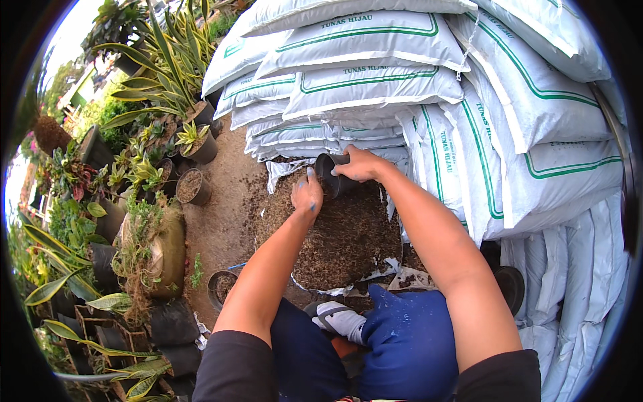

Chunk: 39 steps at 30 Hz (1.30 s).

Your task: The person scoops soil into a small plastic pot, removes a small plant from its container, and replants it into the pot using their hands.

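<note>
A black plastic plant pot [343, 187] is tipped over the soil, its mouth turned toward my left hand. My right hand [358, 165] grips its upper side, thumb pressed near the rim. Close by the pot's mouth is my left hand [307, 195], half curled, thumb raised and apart from the fingers; the palm side is hidden. Beneath both hands lies a heap of dark brown, crumbly soil [348, 248] on a torn white sack [321, 290]. Grey-blue smudges mark the left hand.
White sacks with green lines [382, 90] are stacked high ahead and on the right. Potted plants [194, 144] crowd the left side. A soil-filled pot [194, 187] stands on the brown ground, and another pot [220, 287] sits near my left forearm. A dark round pot [509, 289] lies beyond my right arm.
</note>
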Each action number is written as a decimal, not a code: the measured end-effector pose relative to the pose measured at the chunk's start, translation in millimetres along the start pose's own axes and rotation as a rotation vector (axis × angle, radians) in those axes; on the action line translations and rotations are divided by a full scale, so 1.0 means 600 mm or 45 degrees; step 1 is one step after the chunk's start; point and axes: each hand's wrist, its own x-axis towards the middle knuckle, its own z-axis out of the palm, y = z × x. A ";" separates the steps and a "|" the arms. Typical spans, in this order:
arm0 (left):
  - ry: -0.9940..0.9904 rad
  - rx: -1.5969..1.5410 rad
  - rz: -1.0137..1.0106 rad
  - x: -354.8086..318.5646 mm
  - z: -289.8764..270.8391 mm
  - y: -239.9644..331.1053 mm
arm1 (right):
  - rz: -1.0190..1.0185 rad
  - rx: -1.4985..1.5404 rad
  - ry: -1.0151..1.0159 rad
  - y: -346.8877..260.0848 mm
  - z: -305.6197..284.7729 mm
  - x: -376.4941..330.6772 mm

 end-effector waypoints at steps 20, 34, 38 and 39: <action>-0.317 -0.282 0.335 -0.093 -0.227 0.022 | 0.063 0.420 -0.153 -0.013 -0.006 -0.011; -0.467 0.893 0.289 -0.281 -0.548 -0.142 | -0.087 0.899 -0.282 -0.134 0.049 -0.009; -0.546 1.088 0.087 -0.288 -0.577 -0.203 | -0.170 0.767 -0.446 -0.212 0.133 -0.020; -0.573 1.157 -0.003 -0.285 -0.577 -0.228 | -0.206 0.719 -0.476 -0.230 0.158 -0.020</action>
